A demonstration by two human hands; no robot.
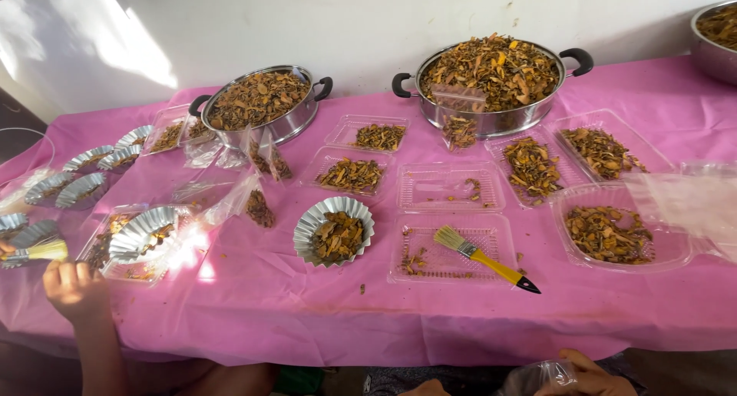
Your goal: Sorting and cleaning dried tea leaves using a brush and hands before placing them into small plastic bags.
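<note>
The right hand (595,374) clutches a clear plastic bag (540,377) low at the pink table's (307,319) near edge (light, limp, slippery, best pinched at its mouth). The left hand (424,388) barely shows, so its grip can't be told.

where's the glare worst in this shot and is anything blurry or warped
Head view: sunlight blows out the wall at upper left and glares off the foil cup on a tray at left. Wide-lens bending curves the pink tablecloth edges. The clear bag at right looks smeared; the yellow-handled brush stays sharp.
</note>
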